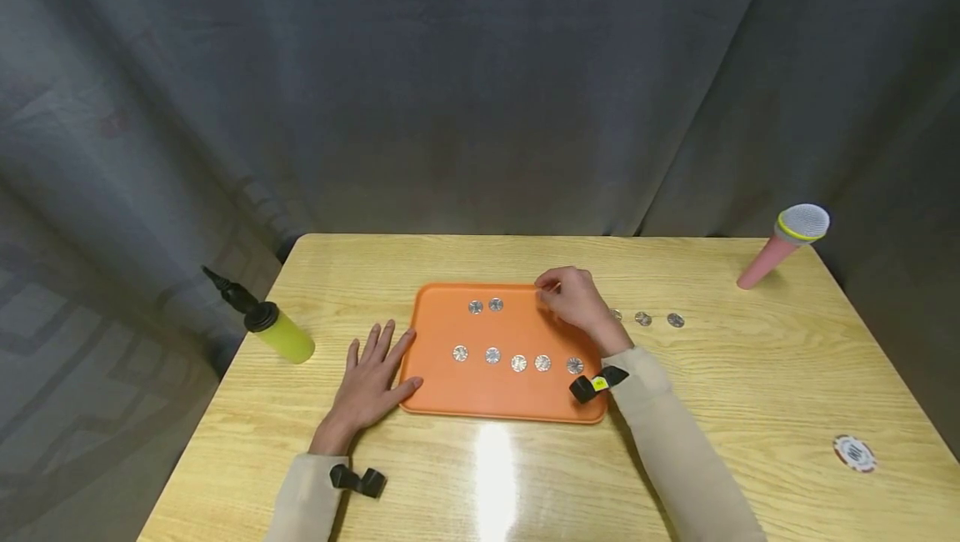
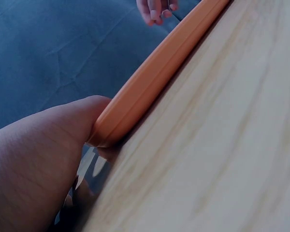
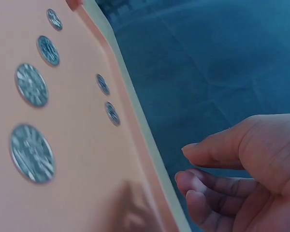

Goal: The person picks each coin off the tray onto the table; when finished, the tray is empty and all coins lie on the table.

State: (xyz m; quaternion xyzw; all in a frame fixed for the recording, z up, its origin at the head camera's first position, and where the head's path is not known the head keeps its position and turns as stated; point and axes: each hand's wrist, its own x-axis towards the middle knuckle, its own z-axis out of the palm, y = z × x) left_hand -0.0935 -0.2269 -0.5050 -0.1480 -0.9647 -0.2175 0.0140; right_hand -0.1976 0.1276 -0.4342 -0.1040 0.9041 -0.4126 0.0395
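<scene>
An orange tray [image 1: 480, 392] lies on the table, with several silver coins [image 1: 492, 355] in a lower row and two coins [image 1: 497, 304] near its far edge. Spread out flat, my left hand [image 1: 367, 388] has its thumb and forefinger at the tray's left edge; the left wrist view shows the thumb [image 2: 94, 104] against the rim. Over the tray's far right corner hovers my right hand [image 1: 573, 298]. Its fingers are loosely bent, and a gap shows between thumb and fingertips in the right wrist view, with nothing visible between them [image 3: 232, 169].
More silver coins [image 1: 643, 318] lie on the table [image 1: 720, 409] right of the tray. A yellow-green hand pump [image 1: 288, 338] with a black nozzle is at the left edge. A pink toy microphone [image 1: 772, 258] stands far right, and a poker chip [image 1: 854, 453] lies near right.
</scene>
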